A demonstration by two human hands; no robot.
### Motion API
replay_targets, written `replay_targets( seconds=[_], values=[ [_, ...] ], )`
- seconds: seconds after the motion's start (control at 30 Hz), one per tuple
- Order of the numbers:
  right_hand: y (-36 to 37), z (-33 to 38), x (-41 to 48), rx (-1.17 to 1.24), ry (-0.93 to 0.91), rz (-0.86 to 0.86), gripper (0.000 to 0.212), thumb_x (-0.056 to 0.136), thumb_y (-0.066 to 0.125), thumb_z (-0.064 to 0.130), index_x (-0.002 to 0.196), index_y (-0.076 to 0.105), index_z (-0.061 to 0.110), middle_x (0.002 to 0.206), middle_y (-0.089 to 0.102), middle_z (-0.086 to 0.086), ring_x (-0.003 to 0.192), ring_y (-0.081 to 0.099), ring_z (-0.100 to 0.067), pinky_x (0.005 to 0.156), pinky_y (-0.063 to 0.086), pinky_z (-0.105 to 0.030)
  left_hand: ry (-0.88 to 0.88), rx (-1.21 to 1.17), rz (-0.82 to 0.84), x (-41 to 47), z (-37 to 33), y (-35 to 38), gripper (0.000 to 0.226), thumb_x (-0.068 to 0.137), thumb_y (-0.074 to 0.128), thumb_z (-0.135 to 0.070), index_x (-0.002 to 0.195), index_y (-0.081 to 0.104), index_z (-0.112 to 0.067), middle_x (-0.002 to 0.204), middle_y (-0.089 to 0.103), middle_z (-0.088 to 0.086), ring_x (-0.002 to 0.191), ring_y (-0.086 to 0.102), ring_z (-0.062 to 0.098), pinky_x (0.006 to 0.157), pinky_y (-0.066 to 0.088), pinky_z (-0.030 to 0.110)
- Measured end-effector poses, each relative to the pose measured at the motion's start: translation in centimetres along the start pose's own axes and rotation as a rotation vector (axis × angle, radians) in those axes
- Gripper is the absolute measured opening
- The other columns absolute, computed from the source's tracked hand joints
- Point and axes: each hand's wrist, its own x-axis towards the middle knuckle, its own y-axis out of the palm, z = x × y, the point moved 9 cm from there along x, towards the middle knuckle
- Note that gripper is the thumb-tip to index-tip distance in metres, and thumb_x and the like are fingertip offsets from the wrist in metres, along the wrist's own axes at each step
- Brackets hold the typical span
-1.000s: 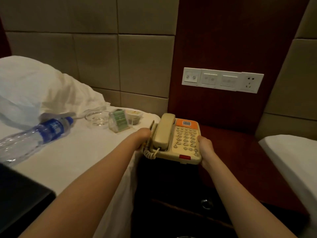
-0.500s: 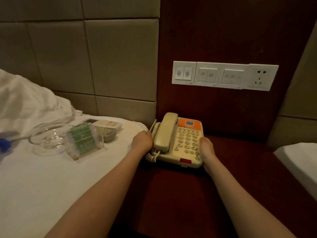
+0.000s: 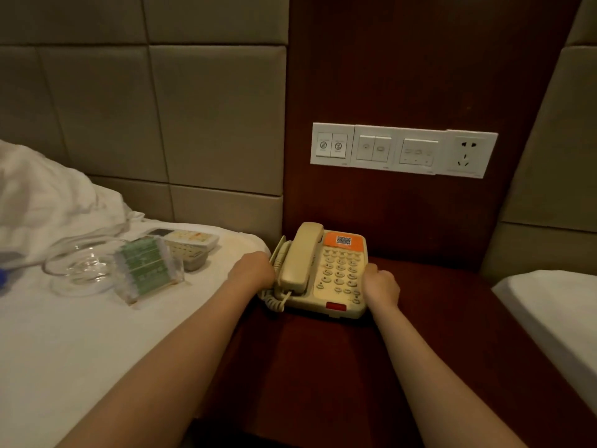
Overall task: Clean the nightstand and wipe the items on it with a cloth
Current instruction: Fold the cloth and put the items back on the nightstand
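A beige telephone point(image 3: 326, 273) with an orange label and a red button stands on the dark red wooden nightstand point(image 3: 436, 350), near its back left corner. My left hand point(image 3: 253, 270) grips the phone's left side by the handset. My right hand point(image 3: 381, 286) grips its right side, fingers curled over the keypad edge. No cloth is in view.
On the white bed point(image 3: 64, 350) to the left lie a glass ashtray point(image 3: 80, 270), a clear box with green contents point(image 3: 145, 273), a remote control point(image 3: 190, 244) and a blue bottle cap point(image 3: 3, 276). A switch and socket panel point(image 3: 403, 150) is on the wall. Another white bed point(image 3: 555, 318) is at right.
Both hands have carried the telephone further back on the nightstand, toward the wall. The view has moved closer and the water bottle has slid almost out of frame.
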Motion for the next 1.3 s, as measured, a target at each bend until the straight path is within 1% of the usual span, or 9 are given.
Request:
replay_targets(
  seconds=[0.27, 0.33, 0.43, 0.73, 0.8, 0.93, 1.0, 1.17, 1.3],
  values=[
    [0.0, 4.8, -5.5, -0.204, -0.184, 0.084, 0.038, 0.098, 0.037, 0.027, 0.114, 0.057, -0.001, 0.106, 0.059, -0.009, 0.086, 0.059, -0.021, 0.052, 0.035, -0.025, 0.039, -0.018, -0.014, -6.3, 1.2, -4.0, 0.029, 0.089, 0.046, -0.014, 0.103, 0.066, 0.002, 0.108, 0.063, 0.022, 0.107, 0.058, 0.033, 0.085, 0.046, 0.036],
    [0.4, 5.9, -7.6, -0.217, -0.216, 0.125, 0.032, 0.098, 0.036, 0.023, 0.1, 0.06, 0.002, 0.093, 0.057, -0.008, 0.071, 0.053, -0.018, 0.053, 0.036, -0.026, 0.053, -0.004, -0.024, -8.2, 2.0, -5.4, 0.022, 0.088, 0.045, -0.015, 0.089, 0.067, -0.011, 0.094, 0.063, 0.015, 0.099, 0.061, 0.029, 0.078, 0.047, 0.033],
    [2.0, 7.3, -11.1, -0.232, -0.247, 0.215, 0.033, 0.096, 0.038, 0.023, 0.096, 0.062, 0.001, 0.099, 0.06, -0.017, 0.084, 0.054, -0.026, 0.071, 0.042, -0.03, 0.05, 0.008, -0.054, -11.5, 3.6, -8.2, 0.011, 0.087, 0.046, -0.016, 0.083, 0.056, -0.019, 0.091, 0.057, 0.002, 0.092, 0.059, 0.024, 0.079, 0.047, 0.03],
    [6.5, 11.8, -25.1, -0.22, -0.417, 0.493, 0.037, 0.095, 0.042, 0.019, 0.118, 0.058, -0.005, 0.095, 0.058, -0.015, 0.096, 0.053, -0.028, 0.071, 0.04, -0.029, -0.076, 0.085, -0.194, -23.4, 9.9, -16.4, 0.029, 0.092, 0.047, -0.02, 0.114, 0.062, -0.007, 0.114, 0.063, 0.011, 0.105, 0.058, 0.027, 0.087, 0.046, 0.032],
    [7.7, 12.5, -28.4, -0.193, -0.448, 0.567, 0.035, 0.093, 0.045, 0.02, 0.119, 0.057, -0.001, 0.107, 0.06, -0.017, 0.104, 0.055, -0.031, 0.083, 0.046, -0.034, -0.118, 0.141, -0.201, -26.2, 11.7, -17.6, 0.031, 0.093, 0.045, -0.02, 0.116, 0.06, -0.007, 0.116, 0.061, 0.011, 0.107, 0.057, 0.027, 0.089, 0.044, 0.032],
    [10.4, 12.9, -35.5, -0.204, -0.527, 0.749, 0.01, 0.09, 0.05, 0.014, 0.082, 0.054, 0.011, 0.084, 0.051, -0.007, 0.09, 0.047, -0.023, 0.078, 0.041, -0.031, -0.252, 0.203, -0.185, -31.1, 16.9, -19.5, 0.031, 0.091, 0.042, -0.025, 0.112, 0.058, -0.009, 0.116, 0.06, 0.008, 0.104, 0.055, 0.027, 0.095, 0.044, 0.034],
    [11.3, 12.9, -39.2, -0.248, -0.567, 0.845, 0.01, 0.089, 0.052, 0.017, 0.084, 0.057, 0.009, 0.079, 0.05, -0.005, 0.088, 0.048, -0.025, 0.075, 0.041, -0.031, -0.311, 0.212, -0.157, -33.7, 19.2, -20.2, 0.037, 0.094, 0.044, -0.027, 0.123, 0.053, -0.006, 0.118, 0.058, 0.011, 0.105, 0.055, 0.028, 0.091, 0.044, 0.032],
    [13.2, 11.8, -47.6, -0.45, -0.673, 1.059, 0.044, 0.089, 0.056, 0.034, 0.127, 0.052, 0.011, 0.126, 0.052, -0.007, 0.117, 0.05, -0.027, 0.084, 0.043, -0.035, -0.472, 0.153, -0.013, -39.3, 24.6, -20.1, 0.02, 0.093, 0.049, -0.024, 0.104, 0.054, -0.008, 0.092, 0.054, 0.009, 0.081, 0.053, 0.022, 0.061, 0.043, 0.027],
    [14.9, 10.6, -51.6, -0.655, -0.889, 0.987, 0.051, 0.085, 0.057, 0.045, 0.121, 0.056, 0.009, 0.123, 0.059, -0.011, 0.11, 0.057, -0.027, 0.085, 0.044, -0.032, -0.489, 0.222, 0.034, -41.5, 26.7, -19.6, 0.029, 0.092, 0.051, -0.026, 0.112, 0.061, -0.008, 0.103, 0.06, 0.008, 0.09, 0.056, 0.025, 0.075, 0.046, 0.031]
  ],
)
